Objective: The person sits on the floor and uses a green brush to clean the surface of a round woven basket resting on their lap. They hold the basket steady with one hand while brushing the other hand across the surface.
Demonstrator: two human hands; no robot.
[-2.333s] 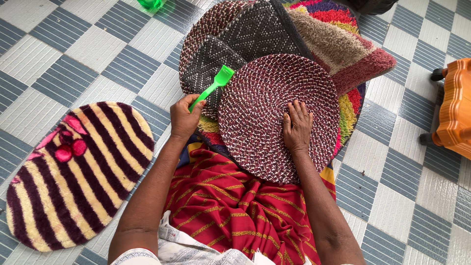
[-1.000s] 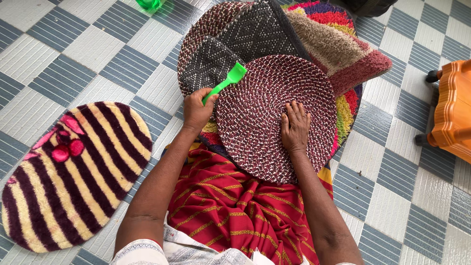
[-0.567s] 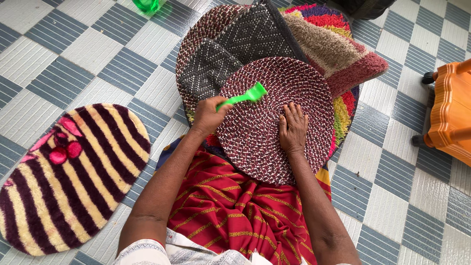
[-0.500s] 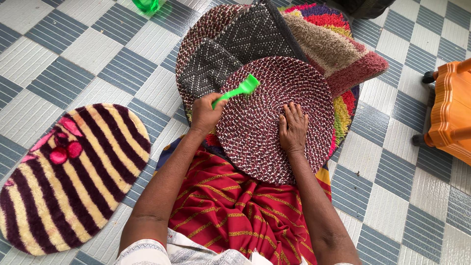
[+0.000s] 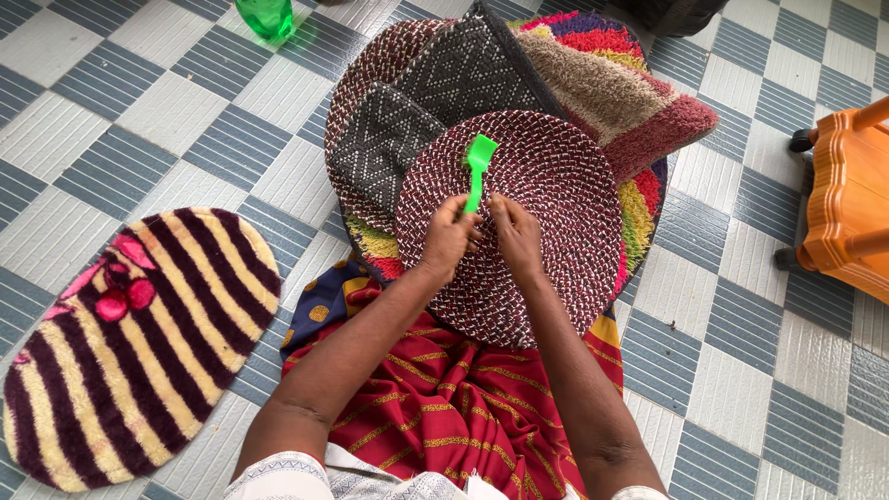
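Brush (image 5: pixel 478 171) — small, green — now stands upright over the middle of the round woven mat (image 5: pixel 556 213), where half a second ago it lay slanted near the mat's left edge. Left hand (image 5: pixel 449 239) is closed around its handle; right hand (image 5: pixel 519 236) has come off the mat and meets the handle too, fingers curled — both hands together. Striped rug (image 5: pixel 130 343) lies apart, left.

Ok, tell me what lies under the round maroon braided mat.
Under the round maroon braided mat: grey woven mats, a multicoloured shaggy rug, red striped cloth. Anything beneath its centre is covered.
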